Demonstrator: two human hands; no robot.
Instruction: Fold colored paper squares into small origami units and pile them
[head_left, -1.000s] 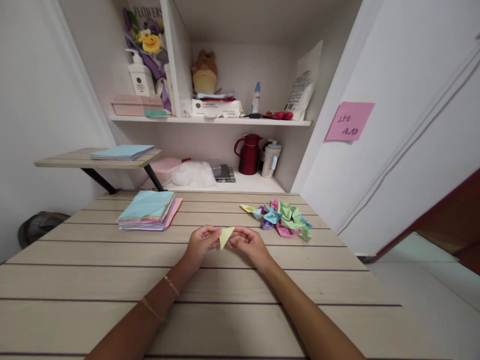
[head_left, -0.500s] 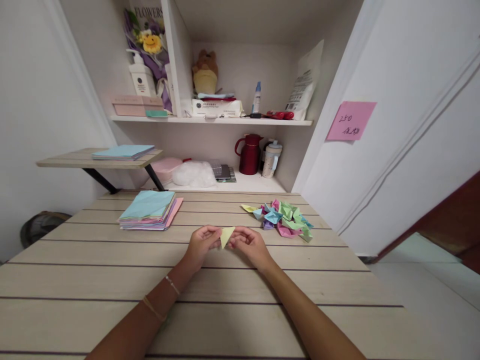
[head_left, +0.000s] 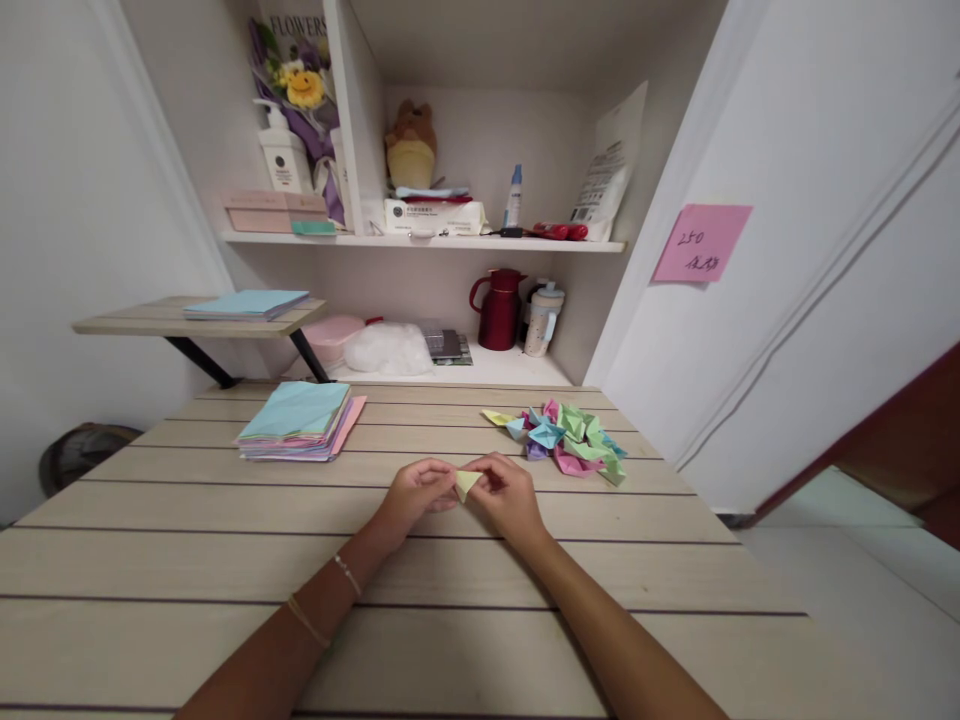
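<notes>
A small folded piece of pale yellow paper (head_left: 466, 484), roughly a triangle, is held between my two hands above the wooden table (head_left: 420, 640). My left hand (head_left: 420, 495) pinches its left side between thumb and fingers. On the other side, the fingers of my right hand (head_left: 510, 492) close on its right edge; some fingertips are hidden behind the paper. To the right of my hands lies a heap of folded paper pieces (head_left: 576, 438) in green, blue, pink, purple and yellow. A stack of square coloured paper sheets (head_left: 300, 420), light blue on top, sits to the left.
A small raised shelf (head_left: 150, 318) at the back left carries more blue sheets (head_left: 247, 303). Behind the table, a white cabinet holds a red jug (head_left: 501, 312), a cup (head_left: 544, 322) and a cotton-like white bundle (head_left: 388, 348). A pink note (head_left: 703, 243) hangs on the right.
The yellow paper has turned in my fingers and shifted slightly right and down. My left hand has moved a little right, and my right fingers have closed in on the paper.
</notes>
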